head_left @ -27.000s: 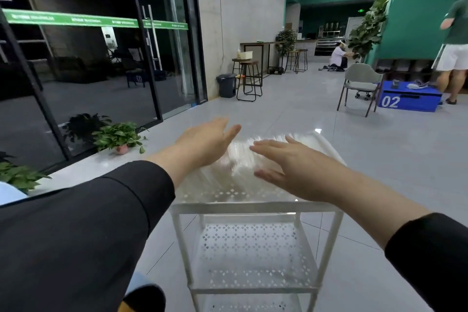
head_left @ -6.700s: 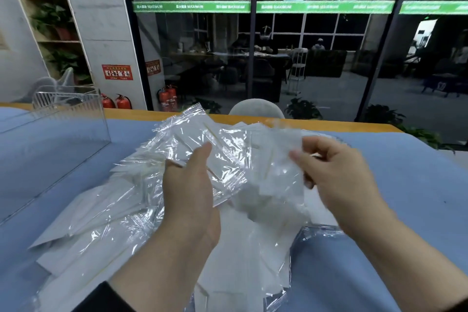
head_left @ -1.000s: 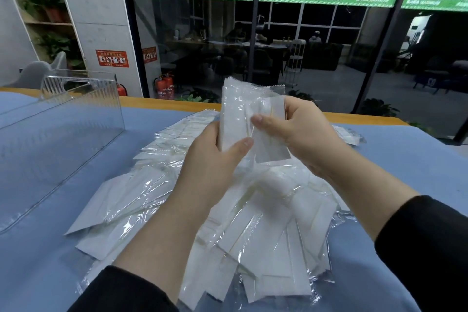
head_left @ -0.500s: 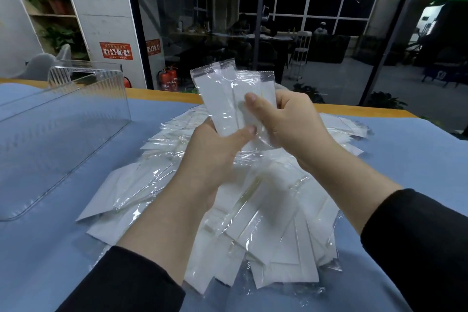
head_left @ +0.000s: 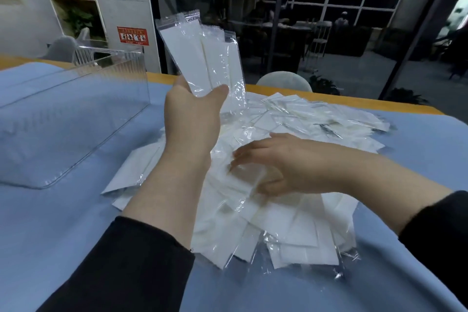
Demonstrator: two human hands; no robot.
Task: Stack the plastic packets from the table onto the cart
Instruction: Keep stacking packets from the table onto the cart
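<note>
While a bunch (head_left: 206, 54) of packets is gripped upright above the table (head_left: 63, 230), the rest are left in a loose pile (head_left: 276, 213) on the blue cloth. The bunch is held by the left hand (head_left: 192, 119), with the thumb curled across the front of its lower end and the fingers hidden behind it; at least three white packets in clear sleeves are fanned out at the top. The right hand (head_left: 276, 162) is laid on the middle of the pile, palm down, its fingers spread and slightly bent over the plastic. Whether a packet is pinched under it cannot be told, since the fingertips are blurred against the wrapping. Both forearms are bare, and dark sleeves are seen at the lower edge of the view. A clear box (head_left: 73, 119) is set on the cloth to the left, just beside the pile but apart from it. The far edge of the table is trimmed in yellow, and dark glass panes (head_left: 329, 28) are seen behind it. The cart is not in view.
</note>
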